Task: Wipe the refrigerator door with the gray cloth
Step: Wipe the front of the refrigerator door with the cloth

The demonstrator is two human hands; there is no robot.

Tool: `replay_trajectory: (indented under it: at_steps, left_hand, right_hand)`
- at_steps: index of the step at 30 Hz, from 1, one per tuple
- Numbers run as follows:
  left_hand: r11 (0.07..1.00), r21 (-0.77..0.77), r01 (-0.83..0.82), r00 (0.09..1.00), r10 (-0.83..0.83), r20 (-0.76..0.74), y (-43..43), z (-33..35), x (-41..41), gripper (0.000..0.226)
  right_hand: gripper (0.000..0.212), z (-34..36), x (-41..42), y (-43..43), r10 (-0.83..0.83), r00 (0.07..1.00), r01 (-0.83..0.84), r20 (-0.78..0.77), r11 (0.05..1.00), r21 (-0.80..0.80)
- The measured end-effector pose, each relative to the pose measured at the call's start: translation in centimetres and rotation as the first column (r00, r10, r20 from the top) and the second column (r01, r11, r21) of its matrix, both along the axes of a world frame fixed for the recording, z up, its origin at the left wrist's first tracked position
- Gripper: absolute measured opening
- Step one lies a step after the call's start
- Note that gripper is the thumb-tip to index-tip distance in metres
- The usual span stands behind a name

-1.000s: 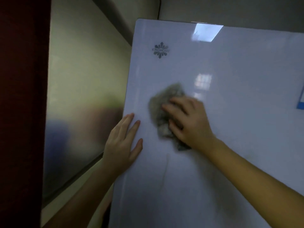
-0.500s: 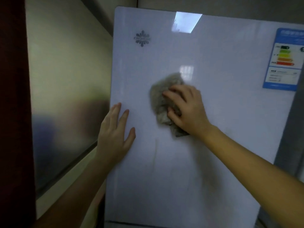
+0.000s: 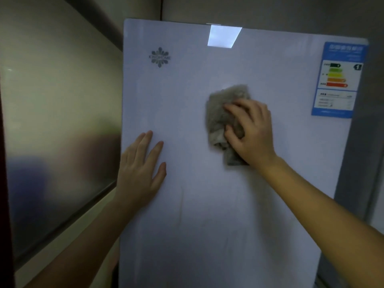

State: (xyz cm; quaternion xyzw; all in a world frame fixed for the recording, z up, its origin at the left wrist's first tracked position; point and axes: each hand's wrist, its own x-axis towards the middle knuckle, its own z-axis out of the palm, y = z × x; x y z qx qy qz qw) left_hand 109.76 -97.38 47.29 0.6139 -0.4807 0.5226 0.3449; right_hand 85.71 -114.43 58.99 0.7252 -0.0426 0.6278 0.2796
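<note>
- Two hands were on the white refrigerator door [image 3: 207,204]: the left hand [image 3: 141,169] lay flat with fingers spread wide, at the door's left edge about halfway up, its outer side overlapping that edge.
- The right hand [image 3: 252,132] pressed the gray cloth [image 3: 224,113] against the door, fingers bent over the crumpled cloth, right of centre in the upper half.
- Bunched cloth showed above and to the left of the fingers, and a fold stuck out below the palm.
- Between the two hands the door was bare; bare surface also ran up to the top edge and down toward the bottom.
- A dark flower-shaped logo [image 3: 159,57] sat near the top left corner, well apart from the cloth.
- A blue energy label [image 3: 338,80] was stuck along the right edge near the top, with a bare strip between it and the right hand.
- A faint vertical streak [image 3: 180,206] marked the door below the left hand.
- A brushed metal panel [image 3: 58,121] stood just beside the left edge.
</note>
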Motion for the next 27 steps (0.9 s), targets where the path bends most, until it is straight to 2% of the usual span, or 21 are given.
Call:
replay_trajectory:
  at_steps: [2,3,6,8,10,14,16,18,20,22,27]
  left_hand:
    - [1.0,-0.021,-0.015,0.999,0.014,-0.031,-0.4,0.2,-0.4,0.053]
    - [1.0,-0.023,-0.018,0.999,0.017,-0.051,-0.5,0.1,-0.5,0.054]
    - [0.999,-0.024,-0.028,0.998,0.027,-0.054,-0.7,-0.2,-0.6,0.056]
    - [0.999,-0.03,-0.029,0.999,0.028,-0.03,-0.7,-0.4,-0.4,0.057]
    - [0.999,-0.033,-0.024,0.999,0.023,-0.028,-0.8,-0.4,-0.3,0.058]
    - [0.999,-0.039,-0.031,0.999,0.029,-0.034,-0.9,-0.6,-0.3,0.057]
    - [0.999,-0.036,-0.04,0.998,0.039,-0.043,-0.9,-0.6,-0.3,0.057]
    - [0.998,-0.026,-0.05,0.997,0.048,-0.054,-0.9,-0.5,-0.3,0.058]
    - [0.998,-0.03,-0.056,0.997,0.055,-0.046,-0.9,-0.5,-0.4,0.057]
    - [0.998,-0.031,-0.055,0.998,0.054,-0.039,-0.9,-0.5,-0.4,0.057]
    - [0.998,-0.022,-0.066,0.997,0.065,-0.04,-0.8,-0.5,-0.4,0.057]
  right_hand:
    - [0.042,0.4,-0.1,-0.2,0.025,0.998,-0.027,0.049,0.998,0.049]
    - [0.043,0.0,0.0,-0.2,0.026,0.999,-0.026,0.02,0.999,0.018]
    - [0.043,-1.9,0.2,-0.6,-0.016,0.974,-0.033,-0.224,0.976,-0.214]
    - [0.039,-1.7,-0.1,-0.9,-0.056,0.949,-0.045,-0.309,0.95,-0.31]
    - [0.039,-0.4,-0.2,-1.1,-0.044,0.965,-0.036,-0.257,0.955,-0.296]
    - [0.04,3.1,-0.1,-0.8,0.059,0.998,-0.058,0.007,0.997,-0.053]
    - [0.041,3.1,0.7,-0.3,0.087,0.996,-0.087,0.031,0.996,0.0]
    - [0.042,2.0,1.6,0.0,0.069,0.991,-0.081,-0.111,0.991,-0.108]
    - [0.037,1.1,2.1,-0.1,-0.002,0.947,-0.107,-0.32,0.94,-0.325]
    - [0.033,2.3,2.0,-0.1,-0.043,0.923,-0.124,-0.383,0.908,-0.4]
    - [0.041,6.8,2.0,0.1,0.057,0.992,-0.075,-0.113,0.984,-0.16]
